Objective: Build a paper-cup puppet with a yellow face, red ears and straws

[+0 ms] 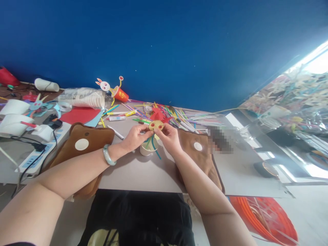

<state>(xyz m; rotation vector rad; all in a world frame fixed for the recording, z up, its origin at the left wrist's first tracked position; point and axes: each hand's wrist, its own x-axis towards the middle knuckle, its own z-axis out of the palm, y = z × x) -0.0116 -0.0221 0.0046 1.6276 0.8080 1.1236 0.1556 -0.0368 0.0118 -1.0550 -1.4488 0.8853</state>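
A round yellow paper face [156, 125] with red eyes and red pointed ears is held up over the table's middle. My left hand [139, 137] pinches its left side, and my right hand [169, 136] pinches its lower right edge. Just beneath stands a pale paper cup [148, 149] with green and blue strips coming out of its top. One blue strip [156, 152] hangs down outside the cup. Whether the face is joined to the strips is hidden by my fingers. Behind the face lies red cut paper [157, 115].
Brown cushion-like pads [87, 138] lie on both sides. Many coloured strips [176, 118] are spread along the wall. A power strip [43, 148] with cords is at left, near stacked paper cups [88, 99]. An orange bucket [266, 215] stands below the table's right end.
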